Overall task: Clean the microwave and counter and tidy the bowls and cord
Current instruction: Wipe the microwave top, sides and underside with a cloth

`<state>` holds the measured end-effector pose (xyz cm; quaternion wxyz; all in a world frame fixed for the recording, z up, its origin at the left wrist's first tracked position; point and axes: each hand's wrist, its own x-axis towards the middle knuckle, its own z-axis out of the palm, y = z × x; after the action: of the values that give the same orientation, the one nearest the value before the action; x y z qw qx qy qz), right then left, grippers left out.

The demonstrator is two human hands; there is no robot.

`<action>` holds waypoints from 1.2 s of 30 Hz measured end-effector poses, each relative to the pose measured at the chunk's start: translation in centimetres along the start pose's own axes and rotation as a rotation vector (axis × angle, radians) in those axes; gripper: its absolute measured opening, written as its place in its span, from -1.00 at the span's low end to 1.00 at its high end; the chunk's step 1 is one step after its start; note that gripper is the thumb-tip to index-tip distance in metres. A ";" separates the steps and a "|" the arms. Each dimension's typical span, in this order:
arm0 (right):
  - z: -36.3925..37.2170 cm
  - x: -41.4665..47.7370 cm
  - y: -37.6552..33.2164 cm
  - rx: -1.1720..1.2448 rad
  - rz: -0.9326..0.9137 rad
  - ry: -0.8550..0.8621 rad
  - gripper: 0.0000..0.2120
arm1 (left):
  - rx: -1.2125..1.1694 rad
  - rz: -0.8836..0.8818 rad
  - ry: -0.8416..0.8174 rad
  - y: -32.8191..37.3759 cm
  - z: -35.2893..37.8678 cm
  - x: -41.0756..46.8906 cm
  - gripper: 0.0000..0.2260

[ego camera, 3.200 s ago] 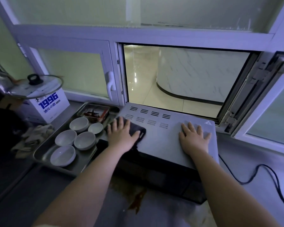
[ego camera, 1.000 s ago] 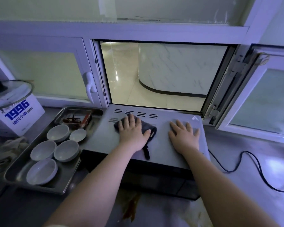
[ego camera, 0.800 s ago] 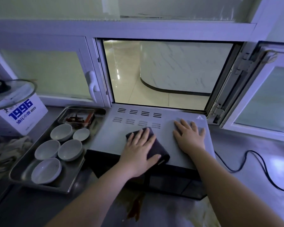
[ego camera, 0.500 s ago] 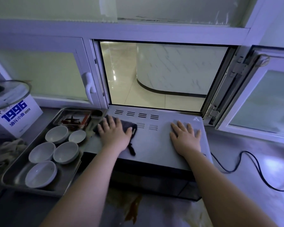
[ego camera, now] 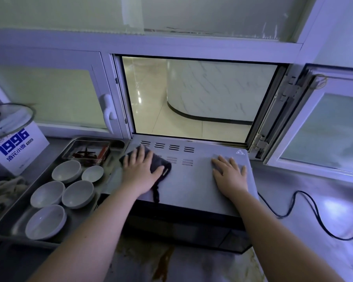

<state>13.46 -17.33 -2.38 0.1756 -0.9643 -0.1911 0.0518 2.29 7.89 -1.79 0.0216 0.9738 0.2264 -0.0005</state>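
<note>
A brown stain (ego camera: pixel 163 263) runs across the steel counter (ego camera: pixel 202 267) at the near edge, just in front of the microwave (ego camera: pixel 192 184), whose dark front faces the person. To the left of it a metal tray (ego camera: pixel 10 231) sits on the counter with five pale bowls (ego camera: pixel 77 193) inside, each upright and apart from its neighbours. To the right, the black cord (ego camera: pixel 281 217) comes out from beside the microwave and lies in loose loops over the counter.

Both hands are on the microwave's grey top. The left hand (ego camera: pixel 140 169) lies flat, fingers spread, pressing a dark cloth (ego camera: pixel 160 162) onto the top near the back left corner, close to the vent slots; a strip of the cloth trails toward the front edge. The right hand (ego camera: pixel 229 176) rests palm down with straight, spread fingers on the bare right side of the top and holds nothing.

Farther back, a small dish (ego camera: pixel 88 152) with dried red peppers stands at the far end of the tray. A white box (ego camera: pixel 16 147) printed with 1996 stands at the far left with a glass lid (ego camera: pixel 8 121) on it. Behind the microwave, a window (ego camera: pixel 192 98) stands open.
</note>
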 end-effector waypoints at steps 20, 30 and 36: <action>1.4 -1.8 -6.5 -0.284 -0.177 -0.099 -0.44 | -0.365 0.274 0.157 4.3 0.5 3.0 -0.61; -0.6 0.7 -1.0 -0.227 0.339 -0.015 -0.52 | -0.107 0.284 -0.084 5.9 1.9 4.6 -0.48; 1.2 5.0 -8.3 -0.031 0.087 -0.024 -0.49 | -0.136 0.236 -0.007 5.9 2.4 5.0 -0.39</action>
<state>14.95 -7.84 -0.73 0.1561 -0.9736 -0.1517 0.0681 9.37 4.71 -3.97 0.0883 0.9899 0.1096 0.0142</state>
